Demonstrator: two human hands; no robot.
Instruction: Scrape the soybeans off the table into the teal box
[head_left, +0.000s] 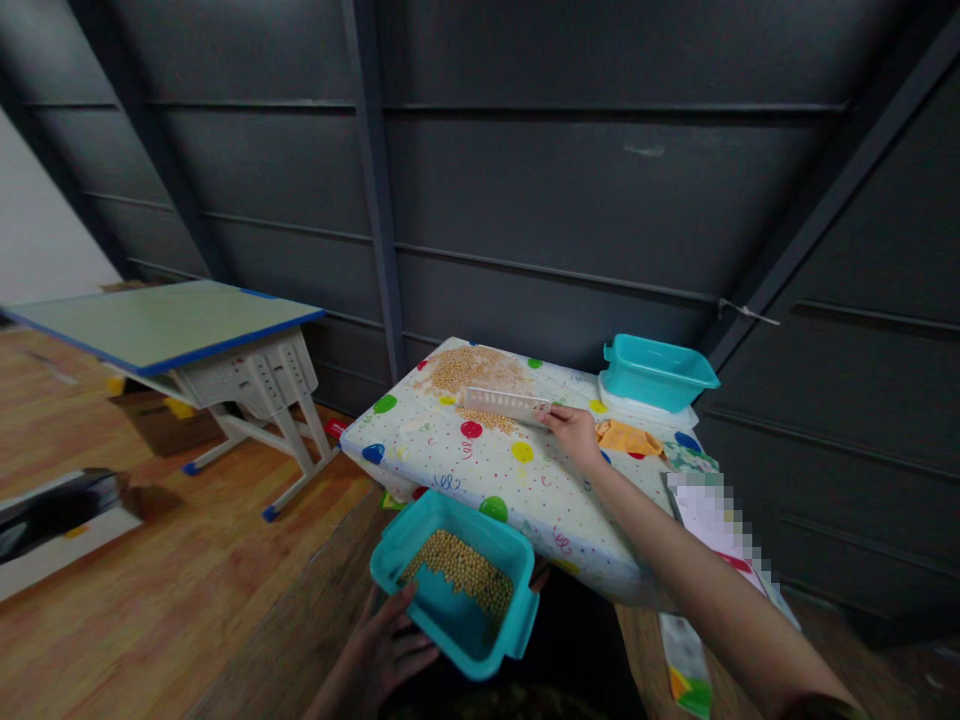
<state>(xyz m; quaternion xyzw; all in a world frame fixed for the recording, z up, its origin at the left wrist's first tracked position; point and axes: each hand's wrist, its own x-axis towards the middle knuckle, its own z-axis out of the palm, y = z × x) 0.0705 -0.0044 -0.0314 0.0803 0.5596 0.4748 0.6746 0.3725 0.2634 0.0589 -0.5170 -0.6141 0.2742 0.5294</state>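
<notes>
My left hand (391,642) grips the near left side of a turquoise plastic basin (517,640), thumb on the rim and fingers underneath. The basin is tilted below the table's front edge, and pale round beans (466,570) cover part of its bottom. Out over the table, my right hand (574,434) pinches one end of a long translucent plastic strip (504,403) with a ribbed pattern. The strip stands among loose beans (491,420) on the balloon-print tablecloth (420,460). Behind it spreads a larger patch of beans (472,370).
A second turquoise basin (660,372) stands on a white lid at the back right. Nearby lie an orange cloth (630,438) and papers (709,510). To the left is a pale green desk (180,325) with boxes below. A dark panelled wall (570,200) rises behind.
</notes>
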